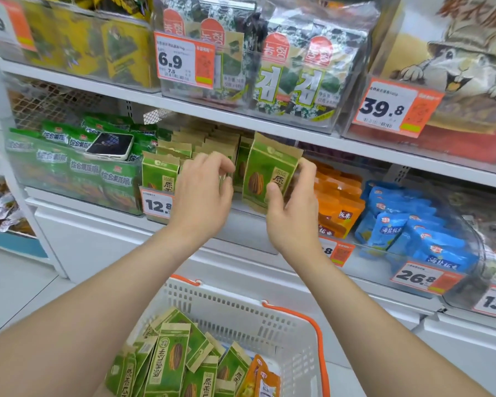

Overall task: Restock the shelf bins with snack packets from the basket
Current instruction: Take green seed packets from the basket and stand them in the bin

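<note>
My right hand (pixel 294 204) pinches a green sunflower-seed packet (pixel 267 173) upright at the right side of the clear shelf bin (pixel 249 224). My left hand (pixel 204 190) reaches into the same bin with curled fingers on the tops of the packets standing in rows (pixel 184 144); whether it grips one I cannot tell. Below, the white basket with orange handles (pixel 241 313) holds several more green packets (pixel 172 359) and an orange packet (pixel 262 376).
A phone (pixel 109 144) lies on the green packets in the left bin. Orange packets (pixel 335 202) and blue packets (pixel 407 224) fill the bins to the right. Seaweed packs (pixel 292 67) stand on the shelf above. Price tags hang along the shelf edges.
</note>
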Demonstrator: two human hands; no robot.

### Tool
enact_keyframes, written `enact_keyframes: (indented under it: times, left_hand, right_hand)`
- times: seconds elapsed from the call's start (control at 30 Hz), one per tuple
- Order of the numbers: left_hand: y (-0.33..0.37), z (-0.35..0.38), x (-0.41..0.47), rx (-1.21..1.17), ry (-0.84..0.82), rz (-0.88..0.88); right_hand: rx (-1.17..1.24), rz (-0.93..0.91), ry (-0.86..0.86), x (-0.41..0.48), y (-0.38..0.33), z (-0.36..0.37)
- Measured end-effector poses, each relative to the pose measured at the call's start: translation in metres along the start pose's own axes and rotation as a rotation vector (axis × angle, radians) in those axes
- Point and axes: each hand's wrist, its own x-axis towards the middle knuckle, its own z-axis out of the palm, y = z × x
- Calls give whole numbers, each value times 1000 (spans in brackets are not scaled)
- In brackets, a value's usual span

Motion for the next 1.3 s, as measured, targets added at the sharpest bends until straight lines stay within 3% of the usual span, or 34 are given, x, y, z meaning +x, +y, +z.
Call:
enact_keyframes:
  times: [0.07,0.17,0.4,0.6,0.77,1.3]
  left_hand:
    - [-6,4,6,171,14,12]
    - [-9,12,13,315,-13,8]
    - [-34,24,27,444,-54,-40]
    - [-50,30,29,491,-64,-69]
    - [-54,35,27,501,-12,-38]
    - [-44,36,28,482,-24,-83]
  right_hand:
    - [-43,-28,-14,9,9,9]
    - [-103,83,-80,23,26,26]
    - [-308,428,-263,73,36,62]
    - [-340,608,-302,114,57,91]
    - [-235,594,-216,126,76,105]
    - [-378,680,-187,125,77,97]
